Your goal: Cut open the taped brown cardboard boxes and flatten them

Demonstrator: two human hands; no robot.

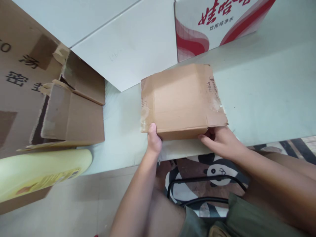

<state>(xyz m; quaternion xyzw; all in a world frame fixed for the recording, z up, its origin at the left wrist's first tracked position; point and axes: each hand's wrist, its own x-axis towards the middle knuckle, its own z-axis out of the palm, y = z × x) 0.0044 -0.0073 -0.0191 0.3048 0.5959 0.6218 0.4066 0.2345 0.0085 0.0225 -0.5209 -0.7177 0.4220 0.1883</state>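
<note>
In front of me a brown cardboard box (180, 98) rests on the pale table, with flaps jutting out at its left and right ends. Torn, whitish patches mark both flaps. My left hand (154, 140) grips the box's near left corner, thumb up on the flap and the other fingers out of sight. At the near right corner, my right hand (218, 138) has its fingers curled under the right flap; part of them is hidden beneath it.
White boxes (138, 42) stand behind, beside a red-and-white water carton (222, 29). More brown boxes (76, 108) are stacked at left, near a pale yellow bottle (49, 168). The table's (271, 89) front edge runs just below my hands. Under it stands a stool (197, 179).
</note>
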